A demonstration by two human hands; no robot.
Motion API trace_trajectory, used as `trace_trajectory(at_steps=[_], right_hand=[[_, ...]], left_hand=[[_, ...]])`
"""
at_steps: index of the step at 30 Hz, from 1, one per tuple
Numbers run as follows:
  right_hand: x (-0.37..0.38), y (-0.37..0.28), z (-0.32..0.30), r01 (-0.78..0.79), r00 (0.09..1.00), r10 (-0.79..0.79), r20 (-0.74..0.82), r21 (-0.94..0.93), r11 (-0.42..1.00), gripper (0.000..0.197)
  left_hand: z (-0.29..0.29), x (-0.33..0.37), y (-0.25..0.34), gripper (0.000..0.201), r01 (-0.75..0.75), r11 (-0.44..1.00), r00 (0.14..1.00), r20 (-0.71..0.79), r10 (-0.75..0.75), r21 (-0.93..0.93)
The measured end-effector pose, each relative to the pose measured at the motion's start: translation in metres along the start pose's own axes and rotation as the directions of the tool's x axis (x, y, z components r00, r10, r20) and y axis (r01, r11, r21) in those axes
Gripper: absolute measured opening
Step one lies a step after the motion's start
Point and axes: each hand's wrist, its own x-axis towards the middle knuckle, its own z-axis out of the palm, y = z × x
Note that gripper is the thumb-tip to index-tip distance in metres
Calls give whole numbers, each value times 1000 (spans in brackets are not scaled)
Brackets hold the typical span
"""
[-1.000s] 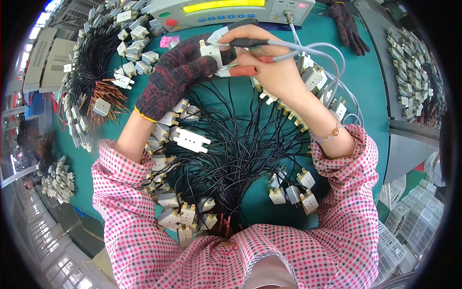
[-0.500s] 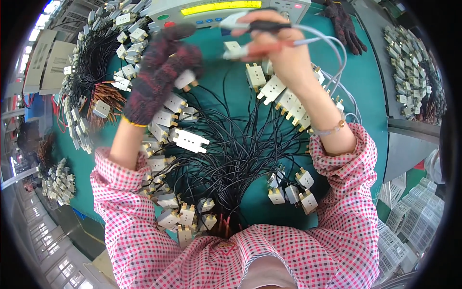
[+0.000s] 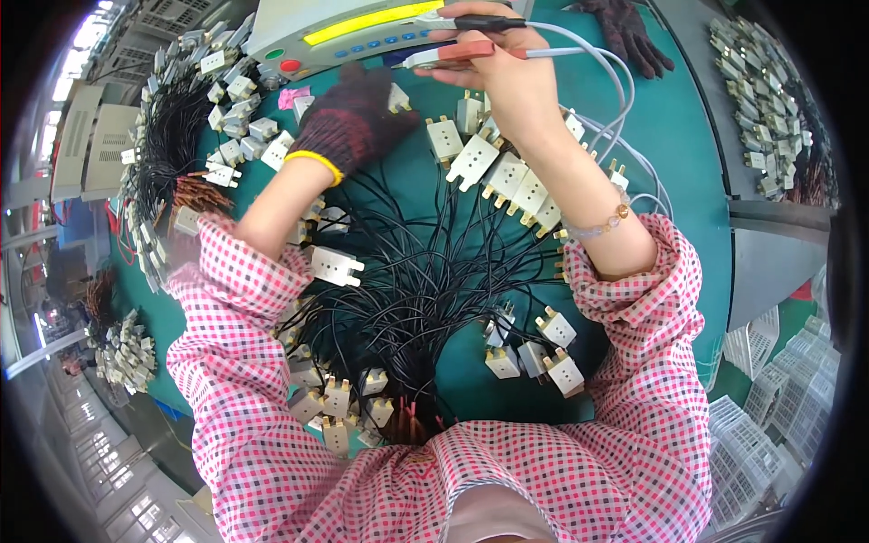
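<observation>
1. Grey box-shaped tester (image 3: pixel 371 36) w/ lit yellow screen stands on the green tabletop (image 3: pixel 692 172).
2. L hand (image 3: pixel 358 118), in dark knitted glove w/ yellow cuff, is just in front of tester. Its fingers look bent but are blurred; one white block-shaped plastic plug (image 3: pixel 398 98) shows at fingertips, in front of tester too. I can't tell if it is gripped.
3. R hand (image 3: pixel 516 77), bare, is at tester's right front. Its fingers are closed around black-sleeved test clip (image 3: pixel 489 23) and red-sleeved test clip (image 3: pixel 463 54), both w/ grey cable.
4. Row of white plugs w/ brass-coloured pins (image 3: pixel 472 161) lies in front of tester, to the right; thin black wires (image 3: pixel 407 294) spread further in front.
5. Another plug bundle (image 3: pixel 172 122) lies left of tester; empty dark glove (image 3: pixel 625 41) is right of it.
</observation>
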Motion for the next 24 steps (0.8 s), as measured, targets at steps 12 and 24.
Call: trace_trajectory(at_steps=[12,24], right_hand=[[-3,-7,2,5,997,4,73,-120,993,23],[-12,3,8,385,862,-212,460,-324,864,25]], left_hand=[[-6,-16,-32,37,99,-334,992,66,108,-937],[9,-24,-43,28,-487,302,870,-427,246,-819]])
